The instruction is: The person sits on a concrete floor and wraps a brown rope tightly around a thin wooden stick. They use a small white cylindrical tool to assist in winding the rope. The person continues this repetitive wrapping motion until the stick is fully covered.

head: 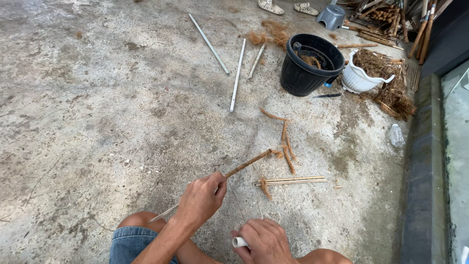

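A fibre-wrapped stick [246, 164] is held in the left hand [200, 199], fingers closed round its lower part, wrapped end raised twd the right, bare thin end seen poking out below-left of the fist. A small white spool [239, 241] is clasped in the right hand [266, 240], grip closed on it, just above the knees. On the concrete floor [107, 107] nr the stick tip: a bundle of thin pale sticks [290, 181] w/ loose brown fibre strips [288, 151] beside it. Further off: white rods [237, 74], a black plastic pot [310, 63], a white pot [361, 76] w/ fibre, a clear bottle [396, 135] by the kerb
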